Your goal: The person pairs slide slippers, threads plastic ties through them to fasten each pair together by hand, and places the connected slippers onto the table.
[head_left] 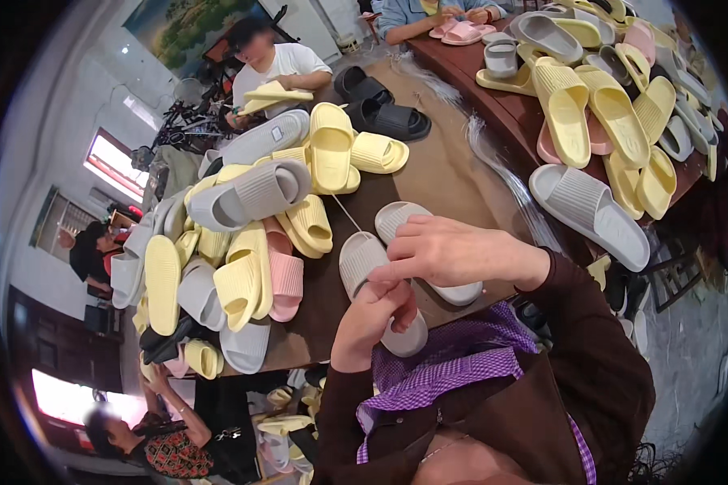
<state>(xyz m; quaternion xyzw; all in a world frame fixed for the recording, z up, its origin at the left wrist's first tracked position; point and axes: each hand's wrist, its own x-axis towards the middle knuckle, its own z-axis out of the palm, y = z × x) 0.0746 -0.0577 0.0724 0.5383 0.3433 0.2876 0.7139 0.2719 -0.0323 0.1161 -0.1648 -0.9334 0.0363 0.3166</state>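
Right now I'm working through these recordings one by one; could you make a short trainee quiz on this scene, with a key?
1. Multiple choice: what colour is the pair of slippers below the person's left hand and right hand?
A) pink
B) pale gray
C) black

2. True or false: the person's two hands are spread wide apart, one at each end of the table.

3. Short answer: what pattern and colours does the person's apron show?

Key:
1. B, pale gray.
2. False; the hands are close together over the pair.
3. A purple and white check.
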